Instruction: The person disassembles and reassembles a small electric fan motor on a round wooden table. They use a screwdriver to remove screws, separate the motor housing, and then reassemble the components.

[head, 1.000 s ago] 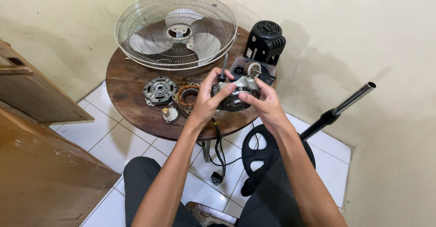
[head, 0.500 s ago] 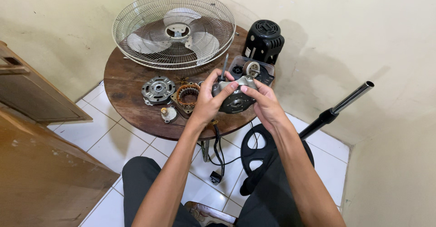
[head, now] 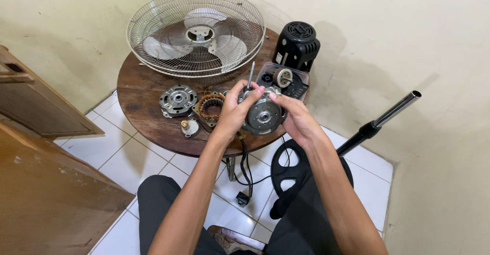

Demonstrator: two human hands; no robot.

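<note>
Both hands clasp the round metal fan motor (head: 263, 115) above the wooden table's (head: 143, 107) near edge, left hand (head: 236, 113) at 9 o'clock, right hand (head: 296, 120) at 3, its shaft (head: 250, 76) apparently pointing toward 12.

Round wooden table (head: 143, 107): fan grille (head: 196, 33), motor cover (head: 177, 100), stator (head: 211, 107), black housing (head: 297, 45).

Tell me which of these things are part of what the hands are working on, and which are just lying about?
In hand:
left hand and right hand, both gripping the round metal motor housing
its shaft, sticking up

Lying about:
copper-wound stator
metal end cover
small bearing piece
fan grille with blades
black motor cover
black parts tray
stand pole
</note>
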